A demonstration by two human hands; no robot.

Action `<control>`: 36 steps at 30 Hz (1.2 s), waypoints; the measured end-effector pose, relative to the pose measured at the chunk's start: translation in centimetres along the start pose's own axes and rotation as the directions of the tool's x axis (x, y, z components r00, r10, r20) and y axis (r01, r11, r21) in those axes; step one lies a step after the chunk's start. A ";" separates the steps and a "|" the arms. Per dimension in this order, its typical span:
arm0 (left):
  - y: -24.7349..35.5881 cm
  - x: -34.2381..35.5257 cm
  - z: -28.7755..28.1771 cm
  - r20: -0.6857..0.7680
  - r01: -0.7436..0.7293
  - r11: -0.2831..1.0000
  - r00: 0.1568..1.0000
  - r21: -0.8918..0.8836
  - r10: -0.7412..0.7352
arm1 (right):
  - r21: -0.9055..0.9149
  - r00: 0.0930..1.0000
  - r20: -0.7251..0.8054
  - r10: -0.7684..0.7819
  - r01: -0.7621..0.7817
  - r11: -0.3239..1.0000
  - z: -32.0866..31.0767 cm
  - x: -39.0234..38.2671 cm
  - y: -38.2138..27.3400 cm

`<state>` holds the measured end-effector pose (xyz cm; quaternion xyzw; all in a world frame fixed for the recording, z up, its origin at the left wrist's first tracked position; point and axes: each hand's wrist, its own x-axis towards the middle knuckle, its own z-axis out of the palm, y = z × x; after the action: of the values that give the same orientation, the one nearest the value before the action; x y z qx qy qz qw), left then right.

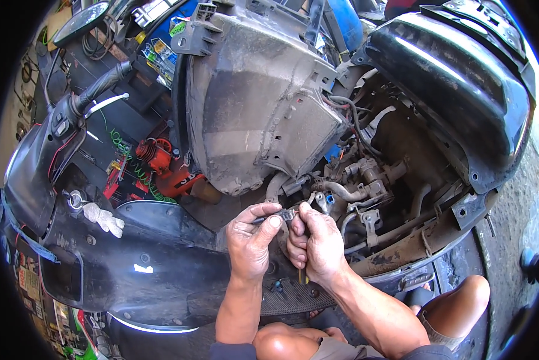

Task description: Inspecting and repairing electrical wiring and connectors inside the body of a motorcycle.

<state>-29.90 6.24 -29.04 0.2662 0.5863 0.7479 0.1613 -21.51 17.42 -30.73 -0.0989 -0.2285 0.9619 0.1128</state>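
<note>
Close together in front of the opened scooter (179,270), my two hands meet over its footboard. My left hand (250,243) pinches a small dark metal part (287,214) between thumb and fingertips; its exact kind is too small to make out. My right hand (318,243) is closed, thumb and forefinger pressed together at the right end of that part. Out of the curled right fingers, a tool with a yellow-and-black handle (303,276) points down; its other end is hidden. Just beyond my hands lies the exposed engine (365,183) with hoses and fittings.
A scuffed dark plastic underseat box (251,96) stands tilted up beyond my hands. Black rear bodywork (449,84) is at right. The handlebar (95,87) and a key with a grey plush tag (103,219) are at left. A red compressor (161,162) with green coiled hose stands behind.
</note>
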 end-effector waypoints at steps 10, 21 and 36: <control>0.4 -0.4 -0.1 -0.009 0.004 0.988 1.000 0.153 -0.003 | -0.437 0.972 -0.045 -0.230 0.188 0.880 -0.2 -0.2 0.8; 0.5 0.1 0.2 0.009 0.055 0.992 0.998 0.113 -0.056 | 0.040 0.998 0.059 -0.012 0.009 0.999 -0.6 -0.1 0.3; 2.8 1.0 -0.9 -0.045 -0.171 0.819 0.971 0.547 0.233 | -0.090 0.999 0.037 -0.017 0.020 0.996 -0.6 -0.1 0.3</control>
<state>-31.10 5.34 -26.29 0.3197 0.7493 0.5791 -0.0330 -21.34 17.36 -31.40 -0.0842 -0.2745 0.9512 0.1129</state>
